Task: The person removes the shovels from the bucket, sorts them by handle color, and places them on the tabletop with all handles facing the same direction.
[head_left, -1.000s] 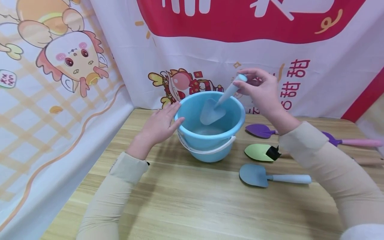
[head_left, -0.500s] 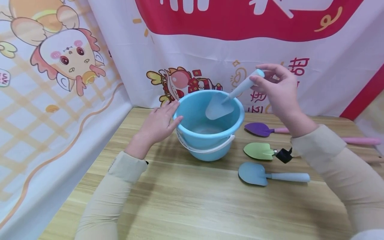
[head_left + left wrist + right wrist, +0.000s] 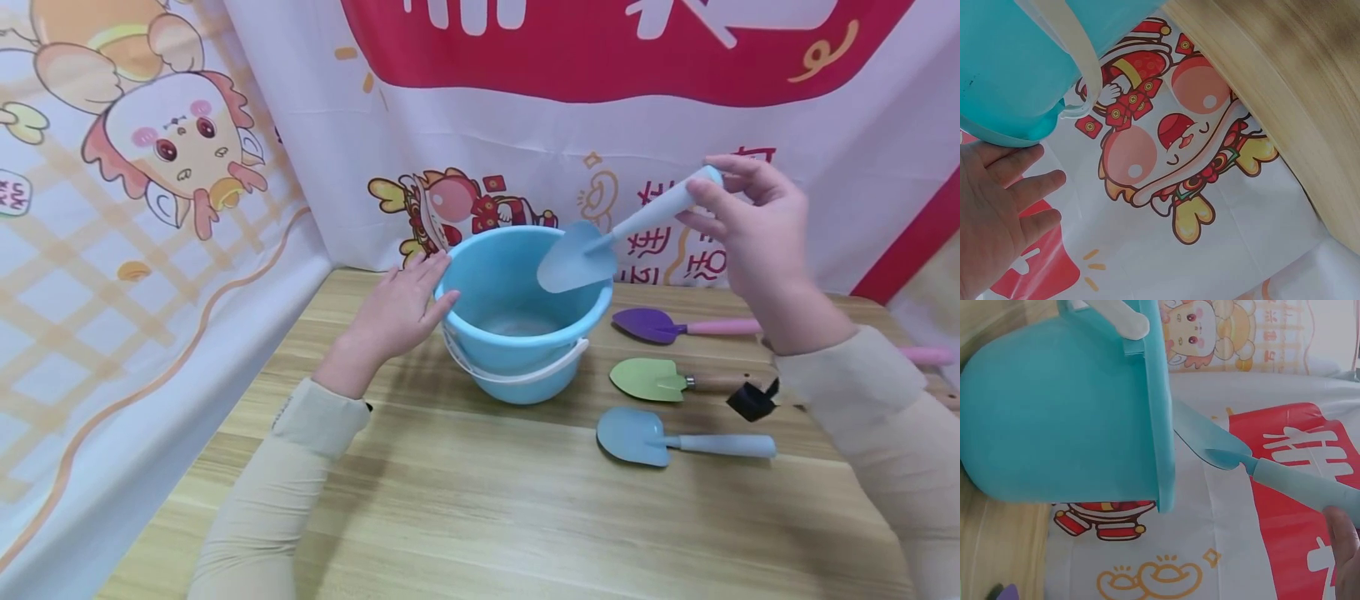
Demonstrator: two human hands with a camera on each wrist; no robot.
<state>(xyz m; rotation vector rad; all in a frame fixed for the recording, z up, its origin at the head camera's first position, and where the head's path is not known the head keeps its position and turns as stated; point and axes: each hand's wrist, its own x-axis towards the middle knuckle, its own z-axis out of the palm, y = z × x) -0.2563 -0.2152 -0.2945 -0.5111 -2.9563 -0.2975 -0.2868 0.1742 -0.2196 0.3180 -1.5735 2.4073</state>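
A light blue bucket (image 3: pixel 517 358) stands upright with its white handle lowered against the front. My left hand (image 3: pixel 401 302) rests on the left side of its rim, fingers straight. My right hand (image 3: pixel 765 221) pinches a light blue hand trowel (image 3: pixel 577 260) near the end of its handle, above and right of the bucket. The trowel is tilted, its blade pointing down-left and overlapping the right back rim in the head view. In the right wrist view, the blade (image 3: pixel 1210 437) lies mostly beyond the rim, and its tip is hidden there.
Right of the bucket lie a purple trowel (image 3: pixel 648 326) with a pink handle, a green trowel (image 3: pixel 648 379) with a wooden handle, and a blue-grey trowel (image 3: pixel 633 436). Another pink handle (image 3: pixel 926 356) shows behind the right sleeve. A printed cloth (image 3: pixel 480 125) hangs behind the table.
My right hand has moved right, drawing the trowel up and out of the bucket's interior toward the right rim. My left hand and the bucket have stayed in place.
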